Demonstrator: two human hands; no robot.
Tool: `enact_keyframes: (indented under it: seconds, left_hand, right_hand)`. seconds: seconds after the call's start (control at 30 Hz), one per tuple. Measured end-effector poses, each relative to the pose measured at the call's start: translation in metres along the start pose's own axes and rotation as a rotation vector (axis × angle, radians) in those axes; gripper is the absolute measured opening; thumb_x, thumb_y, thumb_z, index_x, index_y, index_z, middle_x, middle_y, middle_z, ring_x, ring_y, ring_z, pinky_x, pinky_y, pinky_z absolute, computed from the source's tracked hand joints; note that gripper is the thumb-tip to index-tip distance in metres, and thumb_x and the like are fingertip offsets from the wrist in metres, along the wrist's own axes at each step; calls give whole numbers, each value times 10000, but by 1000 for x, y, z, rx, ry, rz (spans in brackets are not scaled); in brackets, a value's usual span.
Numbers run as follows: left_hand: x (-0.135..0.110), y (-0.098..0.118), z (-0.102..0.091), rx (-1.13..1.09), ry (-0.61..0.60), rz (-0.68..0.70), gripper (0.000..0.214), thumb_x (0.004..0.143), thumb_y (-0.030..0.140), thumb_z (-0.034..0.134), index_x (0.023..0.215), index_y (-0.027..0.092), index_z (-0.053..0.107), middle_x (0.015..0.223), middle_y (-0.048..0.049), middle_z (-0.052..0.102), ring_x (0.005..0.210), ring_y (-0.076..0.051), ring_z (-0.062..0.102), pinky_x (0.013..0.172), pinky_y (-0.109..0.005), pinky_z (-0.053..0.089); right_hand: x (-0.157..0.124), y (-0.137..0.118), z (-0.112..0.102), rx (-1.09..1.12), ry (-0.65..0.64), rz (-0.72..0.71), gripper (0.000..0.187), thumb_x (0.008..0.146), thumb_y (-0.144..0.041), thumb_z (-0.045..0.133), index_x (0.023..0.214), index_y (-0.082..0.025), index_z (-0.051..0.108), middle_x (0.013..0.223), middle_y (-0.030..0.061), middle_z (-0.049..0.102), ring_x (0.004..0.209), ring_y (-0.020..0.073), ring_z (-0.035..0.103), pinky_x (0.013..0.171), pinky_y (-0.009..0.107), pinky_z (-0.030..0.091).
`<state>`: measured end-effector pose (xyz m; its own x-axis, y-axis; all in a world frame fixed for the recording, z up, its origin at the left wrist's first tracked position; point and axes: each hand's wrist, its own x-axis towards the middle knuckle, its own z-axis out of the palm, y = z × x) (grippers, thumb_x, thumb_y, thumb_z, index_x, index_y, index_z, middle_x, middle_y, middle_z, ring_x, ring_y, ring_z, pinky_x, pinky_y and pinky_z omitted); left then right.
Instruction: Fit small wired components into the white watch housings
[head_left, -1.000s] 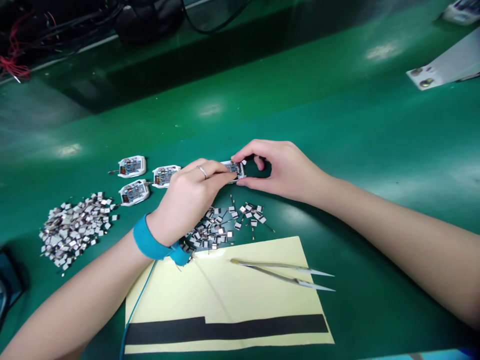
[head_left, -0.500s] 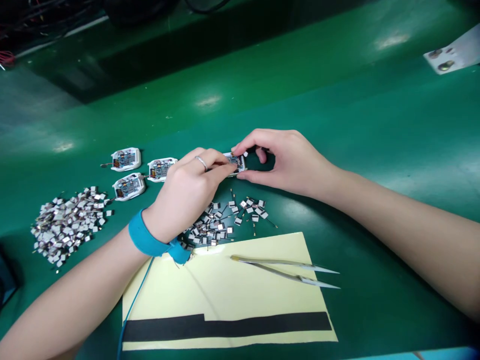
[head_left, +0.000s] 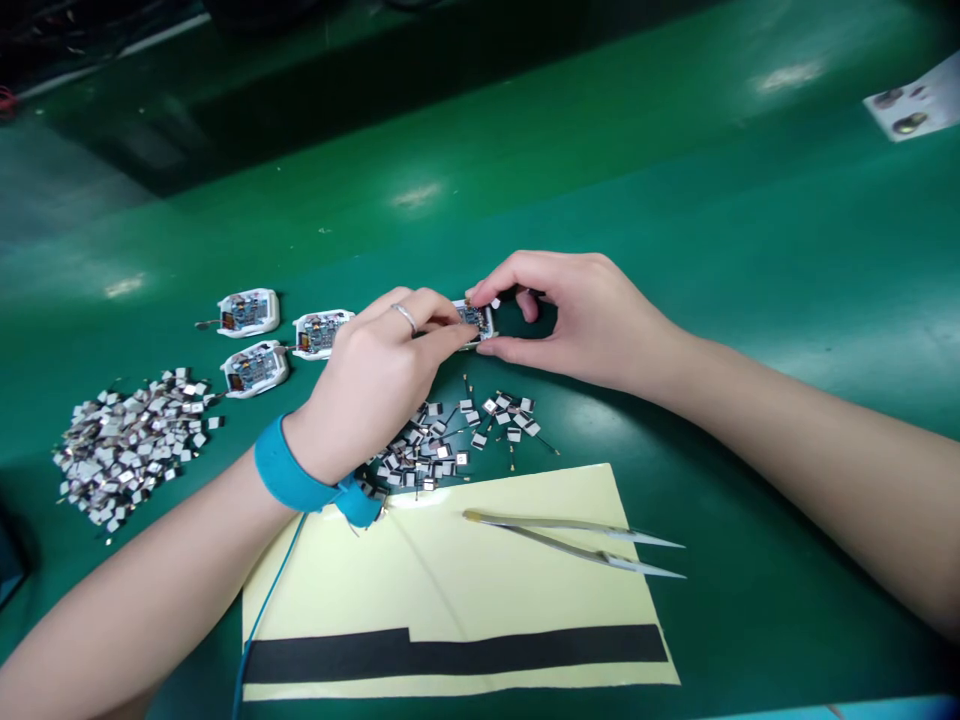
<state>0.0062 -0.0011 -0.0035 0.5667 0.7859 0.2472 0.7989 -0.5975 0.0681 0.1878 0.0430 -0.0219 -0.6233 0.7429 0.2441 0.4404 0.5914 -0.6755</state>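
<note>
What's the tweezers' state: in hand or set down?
Set down. The tweezers lie flat on the yellow sheet, tips past its right edge, untouched; left hand and right hand both hold the small module.

The small white plastic case (head_left: 475, 321) has a tiny circuit board inside, with dark bits showing on top. It sits face up near the middle of the green tabletop (head_left: 675, 200). It is mostly hidden. The left hand (head_left: 379, 385) covers its left end with its fingers. The right hand (head_left: 592, 320) pinches its right end.
</note>
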Motion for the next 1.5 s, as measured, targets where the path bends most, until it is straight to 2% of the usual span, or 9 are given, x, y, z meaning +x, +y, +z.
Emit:
enact_keyframes:
  seconds: [0.33,0.4,0.5,0.6,0.77,0.9,1.0,1.13,1.5]
  left_hand:
    - [0,0,0,21,13,18,212,845,197,426,916,213,624,900,2,616,795,-150,556,674,-262,459]
    - [0,0,0,14,12,18,208,842,200,433,910,211,630,885,-1,614,789,-148,556,668,-256,458]
    - [1,1,0,1,11,20,211,843,192,431,910,199,631,880,-13,610,788,-148,554,668,-255,460]
    - [0,0,0,-4,11,31,215,846,182,425,915,197,628,881,-15,603,789,-146,550,692,-267,463]
    - [-1,-1,2,22,27,53,220,847,175,419,925,197,624,878,-16,598,780,-137,546,690,-258,463]
    - [-1,-1,3,43,42,58,214,841,165,426,897,199,629,847,-11,595,769,-142,545,666,-250,462]
    - [-2,-2,4,24,52,50,213,844,170,422,890,199,629,842,-13,591,840,-157,546,711,-257,471]
    - [-3,-2,7,7,85,62,211,848,159,416,861,172,626,850,-24,586,956,-187,534,787,-279,476]
    - [-3,0,8,44,77,77,233,851,136,379,813,149,608,833,-40,579,805,-155,572,701,-253,493]
  right_hand:
    - [0,1,-2,-6,-33,-33,243,690,-270,613,912,-182,572,832,-17,578,626,81,480,560,221,387]
    - [-2,3,-3,19,-26,-53,226,756,-266,544,960,-169,550,913,9,564,726,98,511,641,235,417]
    - [-3,7,-7,88,55,-48,216,862,-208,357,942,-145,548,989,52,533,925,119,500,809,271,414]
    - [-4,10,-11,72,112,-43,249,874,-197,340,909,-140,580,974,66,518,1001,130,472,889,295,384]
    - [-6,5,-13,-22,228,-26,196,835,-245,464,975,-230,600,813,10,553,845,119,535,762,278,448]
    - [-9,-9,-8,45,366,-51,93,761,-209,573,829,-210,636,781,-14,625,739,97,569,640,232,471]
    - [-11,-18,-2,65,430,-65,26,715,-223,623,739,-212,627,752,-30,647,687,93,583,562,218,471]
    - [-10,-20,6,-10,417,-123,17,735,-223,603,730,-212,615,702,-25,649,664,114,603,535,237,469]
    - [-10,-20,10,-222,383,-234,74,782,-219,536,717,-229,571,717,15,651,646,136,605,502,256,454]
